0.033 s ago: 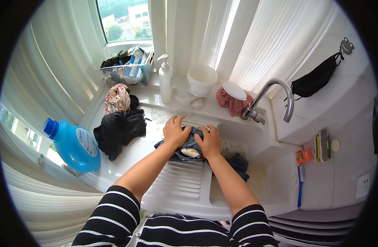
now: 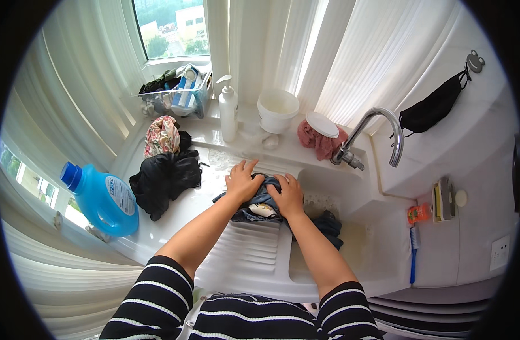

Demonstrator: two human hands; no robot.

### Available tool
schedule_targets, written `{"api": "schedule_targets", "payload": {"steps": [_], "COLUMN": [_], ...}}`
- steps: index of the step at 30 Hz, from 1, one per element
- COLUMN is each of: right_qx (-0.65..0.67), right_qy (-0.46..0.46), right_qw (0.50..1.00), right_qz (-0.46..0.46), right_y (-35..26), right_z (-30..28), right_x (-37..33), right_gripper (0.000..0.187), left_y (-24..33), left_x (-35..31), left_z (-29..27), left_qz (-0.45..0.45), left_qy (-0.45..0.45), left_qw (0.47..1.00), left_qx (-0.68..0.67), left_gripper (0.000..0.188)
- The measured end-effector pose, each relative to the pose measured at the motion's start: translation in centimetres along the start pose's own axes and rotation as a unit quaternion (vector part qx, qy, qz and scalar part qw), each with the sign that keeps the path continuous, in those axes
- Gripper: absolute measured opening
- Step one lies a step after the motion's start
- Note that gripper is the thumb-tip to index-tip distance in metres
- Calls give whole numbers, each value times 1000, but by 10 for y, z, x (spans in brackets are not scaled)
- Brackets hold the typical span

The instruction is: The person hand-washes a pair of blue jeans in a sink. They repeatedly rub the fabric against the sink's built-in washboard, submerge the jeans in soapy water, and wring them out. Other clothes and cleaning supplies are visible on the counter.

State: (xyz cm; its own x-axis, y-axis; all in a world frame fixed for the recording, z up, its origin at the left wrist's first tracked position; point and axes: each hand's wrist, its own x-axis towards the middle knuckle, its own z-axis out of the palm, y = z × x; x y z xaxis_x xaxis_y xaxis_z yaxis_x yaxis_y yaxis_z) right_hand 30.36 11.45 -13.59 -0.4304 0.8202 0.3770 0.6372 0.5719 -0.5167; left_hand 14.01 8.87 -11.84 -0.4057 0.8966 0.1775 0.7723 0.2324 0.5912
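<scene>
Denim garment (image 2: 259,199), dark blue and bunched, lies at the top of the ribbed washboard slope (image 2: 246,249) of a white laundry sink (image 2: 350,272), pinned under both of the person's hands. Seen from the head camera, the left hand (image 2: 241,180) presses down with fingers spread flat across the cloth, while the right hand (image 2: 286,194) rests palm-down beside it, fingers curled loosely over the fabric; neither hand is closed into a fist, and both bear on the garment rather than lift it. Scrubbing of this kind would go best, by the look of it, with the cloth kept on the ridges, weight carried through the heels of the palms, and the loose end (image 2: 329,226) trailing into the basin gathered in so it does not drag. A blue detergent bottle (image 2: 104,198) stands well to the left on the ledge, with a heap of black clothes (image 2: 163,180) between it and the hands. A chrome tap (image 2: 379,133) curves over the basin at right; whether water runs from it cannot be made out.

Much stays out of sight: the hands cover the middle of the garment, so its kind and any soiled patch are unclear. A pale patch (image 2: 264,209) shows under the right wrist, too small to identify. The basin's water level is hard to judge, and the fisheye rim cuts off the surroundings.
</scene>
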Motion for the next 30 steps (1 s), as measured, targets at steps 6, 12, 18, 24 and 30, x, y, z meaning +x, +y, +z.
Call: {"api": "schedule_targets", "payload": {"steps": [6, 12, 18, 24, 30], "right_qx": [84, 3, 136, 9, 1], "right_qy": [-77, -40, -164, 0, 29], "right_qw": [978, 997, 971, 983, 999], "right_qz": [-176, -70, 108, -181, 24], "right_y": [-36, -5, -5, -44, -17], "right_z": [-67, -5, -18, -30, 15], "right_x": [-98, -39, -9, -135, 1], "right_gripper": [84, 61, 63, 49, 33], "left_y": [-19, -11, 10, -15, -10], "left_x": [-106, -44, -5, -126, -6], "left_z": [-65, 6, -11, -53, 7], "left_qz": [331, 154, 29, 377, 94], "left_qy": [-48, 76, -129, -9, 81], "left_qw": [918, 975, 986, 905, 984], "left_qx": [-212, -141, -99, -196, -130], "left_gripper": [37, 19, 40, 22, 23]}}
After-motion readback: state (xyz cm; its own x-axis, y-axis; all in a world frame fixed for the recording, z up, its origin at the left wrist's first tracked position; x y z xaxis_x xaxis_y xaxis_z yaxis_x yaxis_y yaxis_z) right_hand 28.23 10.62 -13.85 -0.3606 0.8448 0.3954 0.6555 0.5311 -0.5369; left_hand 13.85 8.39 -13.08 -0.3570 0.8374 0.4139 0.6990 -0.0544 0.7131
